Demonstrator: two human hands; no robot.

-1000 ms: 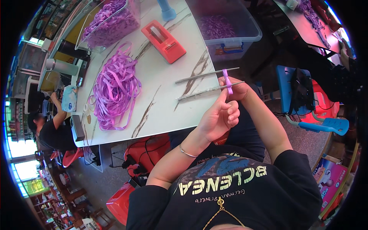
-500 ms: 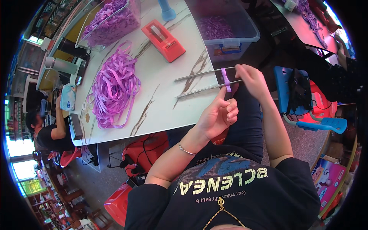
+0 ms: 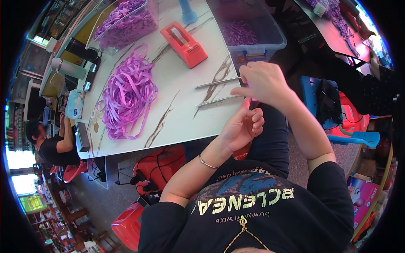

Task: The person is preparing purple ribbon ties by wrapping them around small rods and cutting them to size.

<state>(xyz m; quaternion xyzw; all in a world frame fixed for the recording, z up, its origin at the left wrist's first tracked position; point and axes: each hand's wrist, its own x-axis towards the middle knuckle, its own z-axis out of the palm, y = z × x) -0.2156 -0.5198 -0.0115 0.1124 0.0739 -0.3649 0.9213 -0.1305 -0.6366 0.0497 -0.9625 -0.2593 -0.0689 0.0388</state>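
Observation:
Two thin metal rods stick out side by side over the table's right edge, an upper rod [image 3: 216,84] and a lower rod [image 3: 219,101]. A purple ribbon [image 3: 249,84] sits around them, mostly hidden beneath my right hand [image 3: 265,82]. That hand arches over the rods, thumb stretched left and apart from the bent fingers. Below it, my left hand [image 3: 244,126] has its fingers curled, with the index finger reaching up to the ribbon's lower end by the lower rod. A heap of loose purple ribbon [image 3: 126,95] lies left on the table.
On the marbled white table [image 3: 168,126] stands a red tape dispenser [image 3: 185,47]. Clear tubs of purple pieces include one bin [image 3: 253,44] beyond the right edge and one box [image 3: 126,29] at the back. A tissue pack [image 3: 75,103] lies left; a person [image 3: 57,141] sits beyond.
My right hand has moved left over the rods and turned, its thumb now stretched out, and it covers the ribbon that showed before. My left hand has stayed nearly in place.

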